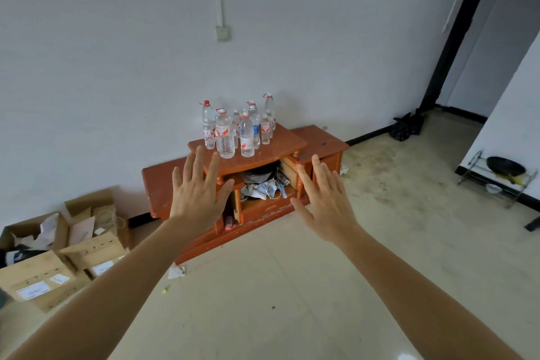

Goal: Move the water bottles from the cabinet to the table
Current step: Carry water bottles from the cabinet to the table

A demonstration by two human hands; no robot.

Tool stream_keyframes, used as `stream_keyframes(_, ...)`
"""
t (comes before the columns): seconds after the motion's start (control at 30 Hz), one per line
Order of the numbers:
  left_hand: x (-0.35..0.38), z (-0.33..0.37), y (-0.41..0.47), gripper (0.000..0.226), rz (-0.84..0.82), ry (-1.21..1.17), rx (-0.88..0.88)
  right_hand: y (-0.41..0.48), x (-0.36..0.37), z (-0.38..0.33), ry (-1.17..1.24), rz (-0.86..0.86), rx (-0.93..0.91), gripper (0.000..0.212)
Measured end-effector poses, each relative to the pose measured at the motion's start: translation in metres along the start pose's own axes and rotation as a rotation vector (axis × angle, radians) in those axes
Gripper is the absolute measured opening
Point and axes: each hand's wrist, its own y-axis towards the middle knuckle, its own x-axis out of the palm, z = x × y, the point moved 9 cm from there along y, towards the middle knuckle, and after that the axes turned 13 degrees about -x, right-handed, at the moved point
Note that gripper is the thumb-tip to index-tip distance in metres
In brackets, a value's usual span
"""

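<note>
Water bottles (225, 137) upright, caps up, bunched on the cabinet (282, 143) top by its front edge; left hand (198, 199), right hand (327, 207) before the cabinet, grip wide, holding nothing.

Beyond both raised hands, the water bottles (238, 128) stand on the cabinet (318, 140). Cardboard boxes (67, 245) lie left of the left hand (198, 199); a rack (496, 181) stands right of the right hand (324, 202).

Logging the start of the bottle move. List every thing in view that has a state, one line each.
Left hand, open, fingers spread, holding nothing.
Right hand, open, fingers spread, holding nothing.
Water bottles, upright, capped, clustered on the cabinet top.
Cabinet, middle compartment open, stuffed with clutter.
Cardboard boxes, flaps open, on the floor.
Frying pan, lying on a wire rack.
</note>
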Motion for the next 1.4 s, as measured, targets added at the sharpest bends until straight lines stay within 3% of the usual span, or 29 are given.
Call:
stream_keyframes(0.37,0.194,0.014,0.197,0.075,-0.197,-0.007,-0.114,0.164,0.173,0.147,0.153,-0.063,0.11,0.08)
stream_keyframes(0.73,0.289,0.031,0.455,0.072,-0.146,-0.033,-0.2,0.424,0.29,0.292,0.336,-0.108,0.086,0.088)
stream_keyframes(1.07,0.422,-0.033,0.586,0.079,-0.301,0.048,-0.239,0.553,0.441,0.281,0.49,-0.308,0.005,0.095)
stream_keyframes(1.27,0.476,-0.062,0.72,0.082,-0.329,0.0,-0.196,0.626,0.538,0.242,0.709,-0.606,0.005,0.09)
stream_keyframes(1.4,0.519,-0.071,0.797,0.082,-0.367,-0.093,-0.21,0.67,0.586,0.211,0.818,-0.673,0.043,0.091)
